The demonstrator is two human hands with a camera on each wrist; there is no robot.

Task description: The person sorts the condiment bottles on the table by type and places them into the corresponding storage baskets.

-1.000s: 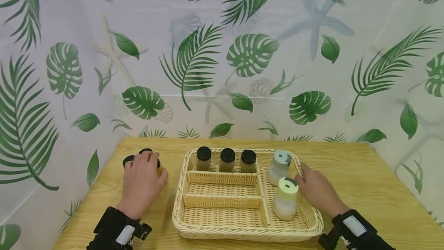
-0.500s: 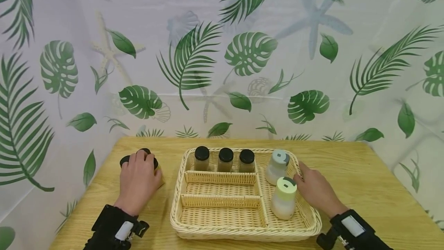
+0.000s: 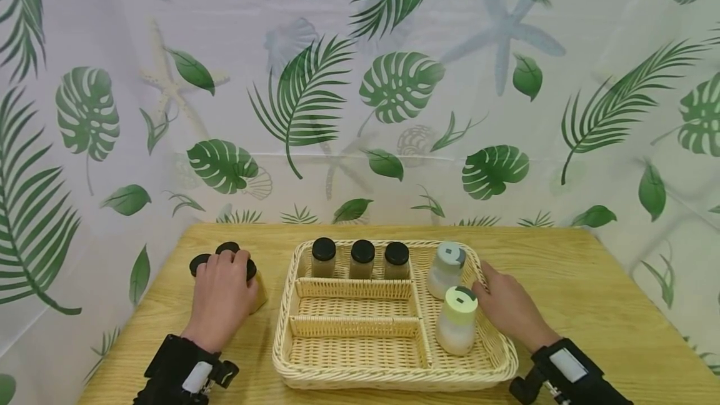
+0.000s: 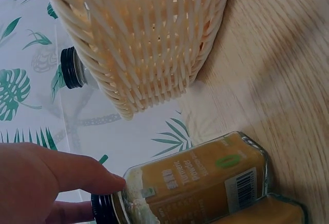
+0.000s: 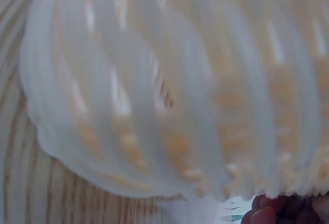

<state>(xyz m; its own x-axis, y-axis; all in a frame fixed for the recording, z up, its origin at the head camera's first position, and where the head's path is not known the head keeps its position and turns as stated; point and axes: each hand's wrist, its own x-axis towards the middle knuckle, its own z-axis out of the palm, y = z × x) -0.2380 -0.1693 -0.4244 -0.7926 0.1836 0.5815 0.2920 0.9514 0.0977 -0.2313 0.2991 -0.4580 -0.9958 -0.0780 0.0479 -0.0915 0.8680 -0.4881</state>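
Left hand pinches jar by lid — more jar shows than a second ago, hold likely set; right hand grips basket.

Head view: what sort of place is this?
Likely a staged recording booth: a leaf-print sheet encloses the back and sides of a wood-grain table, and black devices are strapped to both wrists, by the left hand and right hand.

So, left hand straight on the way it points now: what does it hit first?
Likely the rearmost black-lidded jar, its lid just beyond the left hand in the head view. Depth is unclear; they may already touch. Past it, table, then leaf-print cloth.
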